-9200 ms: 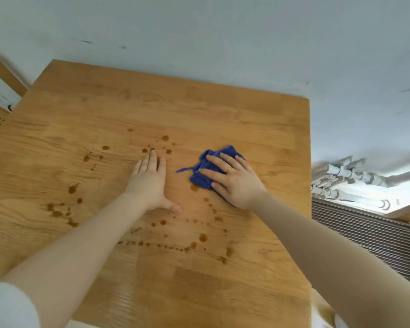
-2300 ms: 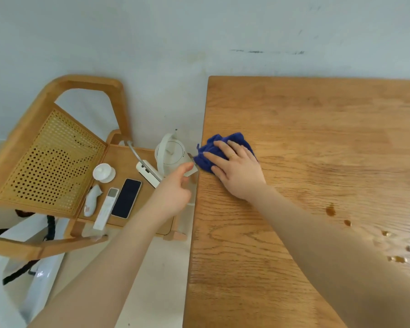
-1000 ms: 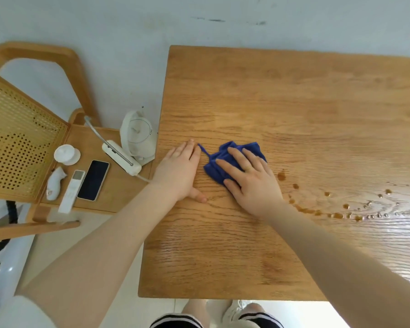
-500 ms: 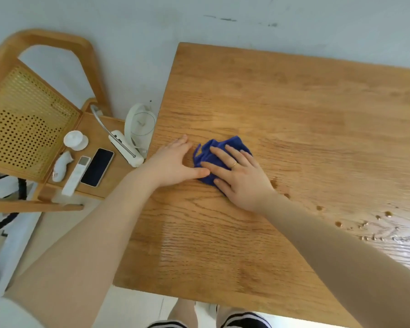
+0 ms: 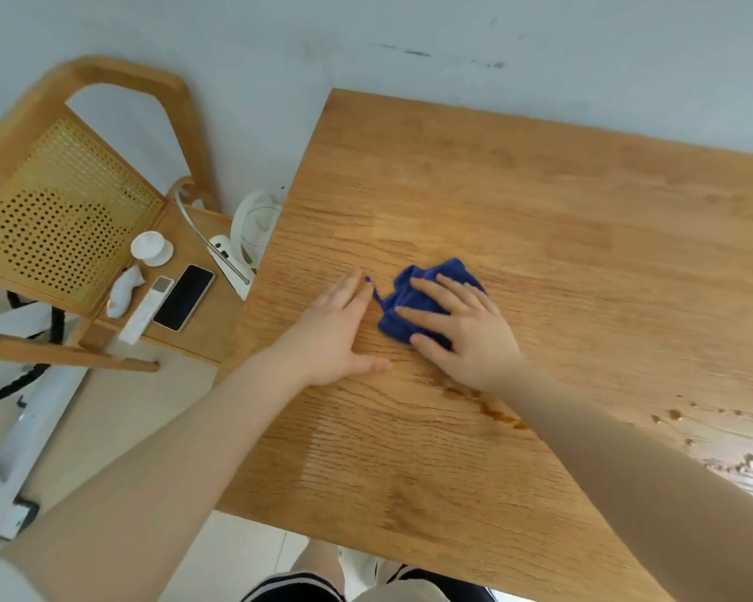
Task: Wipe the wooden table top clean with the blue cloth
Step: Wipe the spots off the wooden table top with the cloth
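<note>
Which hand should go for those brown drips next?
Probably the right hand: it presses the blue cloth, and the brown drips lie on its side. The left hand rests bare on the table.

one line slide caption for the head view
Right hand presses blue cloth on wooden table; brown drops remain.

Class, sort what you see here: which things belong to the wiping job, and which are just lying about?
Part of the job:
blue cloth
wooden table top
brown spills
right hand, flat on the cloth
left hand, flat on the wood

Lying about, on the chair:
phone
remote
white lid
</note>
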The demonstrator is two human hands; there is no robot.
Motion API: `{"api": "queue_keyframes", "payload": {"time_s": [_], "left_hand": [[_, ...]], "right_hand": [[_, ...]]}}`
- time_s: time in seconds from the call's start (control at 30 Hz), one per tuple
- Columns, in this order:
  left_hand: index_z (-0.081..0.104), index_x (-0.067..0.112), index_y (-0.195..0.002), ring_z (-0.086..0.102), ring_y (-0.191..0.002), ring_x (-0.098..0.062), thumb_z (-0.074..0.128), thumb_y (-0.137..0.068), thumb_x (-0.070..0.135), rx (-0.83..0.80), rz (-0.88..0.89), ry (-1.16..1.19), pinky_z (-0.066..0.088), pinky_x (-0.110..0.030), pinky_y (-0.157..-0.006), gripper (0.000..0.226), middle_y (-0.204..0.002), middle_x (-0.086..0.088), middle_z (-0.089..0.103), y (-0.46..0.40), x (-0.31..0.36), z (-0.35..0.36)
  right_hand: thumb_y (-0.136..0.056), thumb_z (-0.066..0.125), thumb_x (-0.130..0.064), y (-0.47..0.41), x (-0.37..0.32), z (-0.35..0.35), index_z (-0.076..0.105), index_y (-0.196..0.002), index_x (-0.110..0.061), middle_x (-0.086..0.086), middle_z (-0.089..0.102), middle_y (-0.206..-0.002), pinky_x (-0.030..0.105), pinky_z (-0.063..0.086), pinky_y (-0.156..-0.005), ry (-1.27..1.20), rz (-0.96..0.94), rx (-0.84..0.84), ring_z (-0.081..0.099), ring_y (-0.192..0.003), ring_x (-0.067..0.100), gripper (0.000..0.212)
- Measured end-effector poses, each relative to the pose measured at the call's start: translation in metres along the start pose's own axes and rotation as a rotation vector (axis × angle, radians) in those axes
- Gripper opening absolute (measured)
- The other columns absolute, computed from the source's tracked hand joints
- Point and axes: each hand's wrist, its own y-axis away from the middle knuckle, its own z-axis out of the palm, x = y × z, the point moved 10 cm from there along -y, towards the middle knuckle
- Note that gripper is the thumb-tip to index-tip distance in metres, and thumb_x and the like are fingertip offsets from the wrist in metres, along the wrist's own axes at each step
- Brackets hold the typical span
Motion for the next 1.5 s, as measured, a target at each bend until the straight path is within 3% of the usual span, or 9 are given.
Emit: {"api": "queue_keyframes", "payload": {"time_s": [0.1,0.37,0.5,0.63,0.83,1.03,1.17,1.37,1.5], "left_hand": [[-0.006,0.014,-0.148,-0.011,-0.144,-0.022,0.053,-0.074,0.069,-0.037,-0.068,-0.106,-0.002,-0.036,-0.117,0.11,-0.155,-0.01,-0.019,-0.009,0.007,0.01],[-0.018,0.02,-0.146,-0.011,-0.143,-0.037,0.069,-0.057,0.069,-0.052,-0.244,-0.185,0.002,-0.042,-0.116,0.134,-0.151,-0.024,-0.022,-0.02,0.023,0.021],[-0.015,0.021,-0.146,-0.009,-0.143,-0.037,0.07,-0.056,0.069,-0.028,-0.227,-0.171,0.003,-0.042,-0.116,0.133,-0.152,-0.024,-0.019,-0.021,0.023,0.02],[-0.016,0.02,-0.146,-0.009,-0.142,-0.04,0.066,-0.057,0.073,-0.035,-0.202,-0.209,0.003,-0.044,-0.116,0.133,-0.151,-0.027,-0.018,-0.024,0.023,0.019],[-0.015,0.015,-0.146,-0.004,-0.141,-0.044,0.065,-0.051,0.076,-0.061,-0.197,-0.282,0.006,-0.046,-0.116,0.139,-0.15,-0.032,-0.014,-0.031,0.025,0.02],[-0.015,0.016,-0.147,-0.006,-0.142,-0.042,0.066,-0.054,0.074,-0.076,-0.2,-0.248,0.008,-0.046,-0.116,0.136,-0.15,-0.03,-0.016,-0.025,0.027,0.02],[-0.017,0.017,-0.146,-0.008,-0.142,-0.041,0.066,-0.055,0.073,-0.089,-0.205,-0.239,0.008,-0.045,-0.116,0.136,-0.15,-0.029,-0.018,-0.027,0.028,0.019],[-0.022,0.021,-0.144,-0.014,-0.142,-0.039,0.062,-0.054,0.077,-0.06,-0.204,-0.257,-0.003,-0.045,-0.115,0.136,-0.15,-0.026,-0.023,-0.025,0.021,0.026],[-0.024,0.02,-0.144,-0.017,-0.141,-0.038,0.066,-0.056,0.072,-0.105,-0.255,-0.225,0.0,-0.046,-0.116,0.136,-0.148,-0.025,-0.028,-0.019,0.024,0.025]], "right_hand": [[-0.092,0.024,-0.057,0.001,0.006,-0.002,0.056,-0.124,-0.038,-0.004,0.043,-0.144,0.045,0.025,-0.109,0.024,-0.124,-0.003,0.036,-0.135,0.026,0.049],[-0.099,0.029,-0.04,-0.036,0.071,-0.017,0.033,-0.14,-0.038,-0.005,0.015,-0.156,0.042,0.012,-0.115,0.045,0.313,0.034,0.008,-0.144,0.023,0.041],[-0.093,0.014,-0.047,0.028,0.022,0.006,0.026,-0.142,-0.039,-0.004,0.013,-0.156,0.043,0.011,-0.115,0.093,0.184,-0.046,0.009,-0.144,0.025,0.051],[-0.093,0.022,-0.038,0.029,0.027,0.0,0.035,-0.139,-0.036,0.001,0.026,-0.153,0.046,0.022,-0.111,0.206,0.057,-0.088,0.026,-0.139,0.03,0.048],[-0.099,0.031,-0.032,-0.019,0.107,-0.031,0.03,-0.141,-0.038,-0.002,0.014,-0.157,0.042,0.013,-0.114,0.109,0.531,0.127,0.01,-0.143,0.026,0.043],[-0.093,0.025,-0.042,0.059,0.035,-0.004,0.045,-0.134,-0.033,0.002,0.032,-0.151,0.048,0.023,-0.11,0.095,0.323,0.098,0.027,-0.139,0.032,0.047],[-0.092,0.029,-0.043,0.045,0.058,-0.014,0.048,-0.132,-0.033,0.003,0.037,-0.148,0.05,0.029,-0.108,0.106,0.28,0.103,0.034,-0.135,0.033,0.046],[-0.098,0.032,-0.04,-0.004,0.135,-0.039,0.033,-0.139,-0.04,-0.003,0.017,-0.156,0.041,0.014,-0.114,0.088,0.56,0.173,0.014,-0.143,0.025,0.042],[-0.098,0.028,-0.041,0.024,0.104,-0.024,0.022,-0.143,-0.041,-0.004,0.005,-0.158,0.041,0.009,-0.115,0.083,0.501,0.063,0.005,-0.144,0.025,0.045]]}}
